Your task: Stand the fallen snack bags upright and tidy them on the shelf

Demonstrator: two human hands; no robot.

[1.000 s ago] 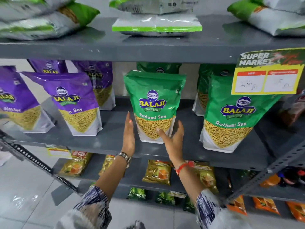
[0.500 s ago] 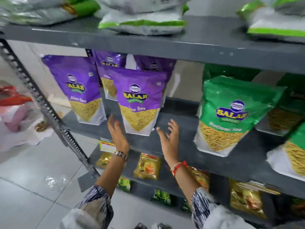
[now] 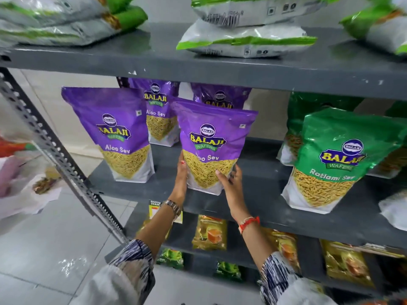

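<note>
Purple and shiny, the front Aloo Sev bag (image 3: 211, 148) stands on the grey middle shelf (image 3: 253, 201), and it could easily tip. It is tall and puffy at the top and narrow at the bottom, so I think a hard push on one side could make it fall forward off the shelf edge. It could also lean back and bump the purple bag behind it (image 3: 220, 95), which stands at about 12 o'clock from it. The slippery plastic might slide out from between the palms if the squeeze is too soft. A push toward 9 o'clock could knock the other purple bag (image 3: 119, 133) that stands near it on that side.

Both hands are on the lower part of the front bag. The left hand (image 3: 181, 179) is flat against the bag's left edge, at about 8 o'clock from the bag's middle, with the fingers pointing up. The right hand (image 3: 231, 183) cups the bag's right bottom corner, at about 4 o'clock, and its thumb lies across the yellow front. So the bag sits between the two hands, pressed from both sides. I cannot tell if the bottom rests fully on the shelf or is lifted a tiny bit.

A green Ratlami Sev bag (image 3: 334, 161) stands well apart at 3 o'clock. White and green bags (image 3: 244, 40) lie flat on the top shelf (image 3: 198, 64).
</note>
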